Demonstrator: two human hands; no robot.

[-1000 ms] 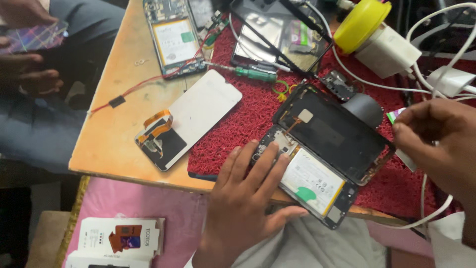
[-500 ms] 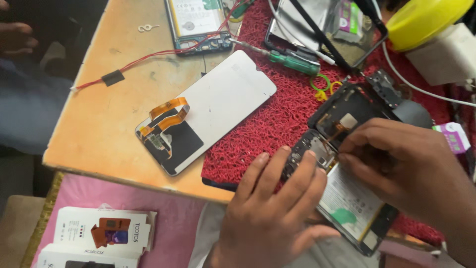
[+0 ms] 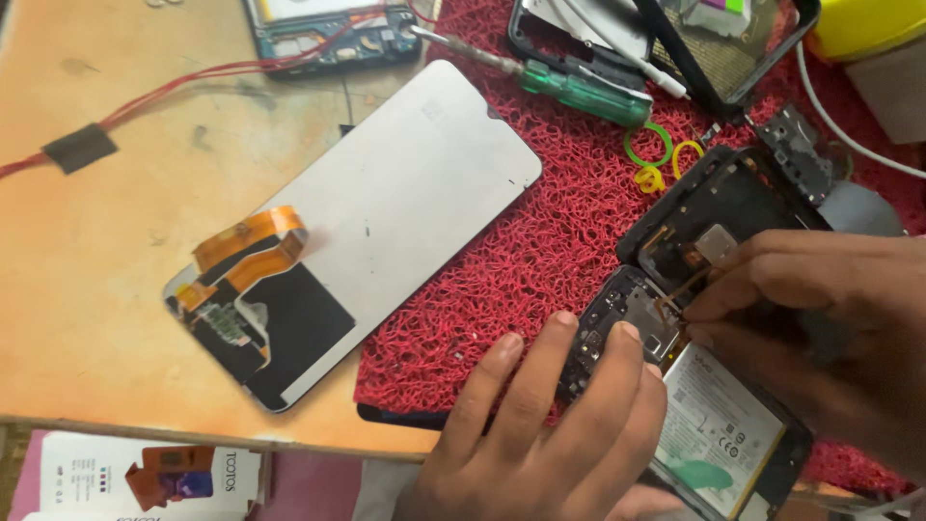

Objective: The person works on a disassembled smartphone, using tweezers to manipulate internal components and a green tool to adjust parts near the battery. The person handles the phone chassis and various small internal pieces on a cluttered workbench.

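An opened black phone with a white battery (image 3: 725, 429) and bare circuit board lies on a red mesh mat (image 3: 540, 260). My left hand (image 3: 540, 434) comes up from the bottom edge, fingers spread flat on the phone's board end, holding it down. My right hand (image 3: 820, 318) reaches in from the right. Its fingertips are pinched on a thin orange flex strip (image 3: 673, 291) at the board. The black back frame (image 3: 733, 198) lies hinged open just beyond, touching the phone.
A detached display panel (image 3: 395, 212) with an orange ribbon lies half on the wooden table (image 3: 96, 270), half on the mat. A green screwdriver (image 3: 579, 92), small rubber rings (image 3: 648, 147), another opened phone (image 3: 318, 34), red wires (image 3: 193, 77) and a white cable (image 3: 854, 140) lie farther back. Printed boxes (image 3: 145, 478) sit below the table edge.
My right hand moved left from the mat's right side onto the phone and pinched the flex strip. My left hand stayed on the phone. The view came closer.
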